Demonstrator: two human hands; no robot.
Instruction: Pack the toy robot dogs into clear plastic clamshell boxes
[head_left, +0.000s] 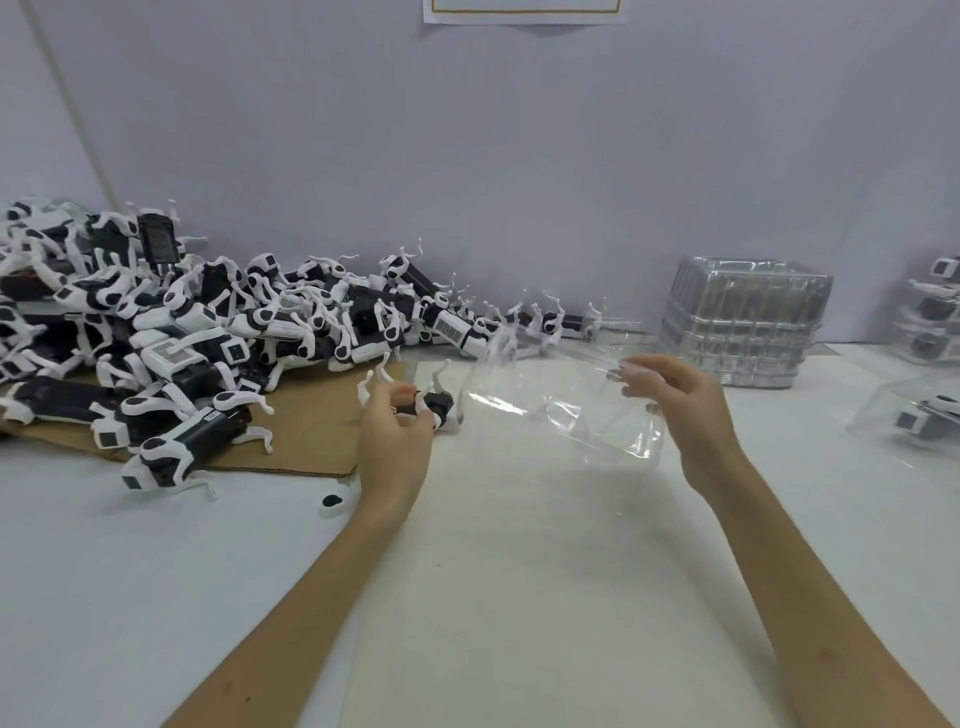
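Note:
My left hand (397, 441) grips a black-and-white toy robot dog (434, 402), held legs up just above the table. My right hand (675, 395) pinches the far edge of an open clear plastic clamshell box (561, 410), which hangs tilted between the two hands, right of the dog. The dog's body is partly hidden by my left fingers. A big heap of more toy robot dogs (171, 322) covers the table's left side, partly on a brown cardboard sheet (311, 431).
A stack of empty clear clamshell boxes (743, 322) stands at the back right. Packed boxes with dogs inside sit at the far right (924, 415), with others stacked behind them (930, 317). A small loose black-and-white part (332, 501) lies by my left wrist. A grey wall closes off the back.

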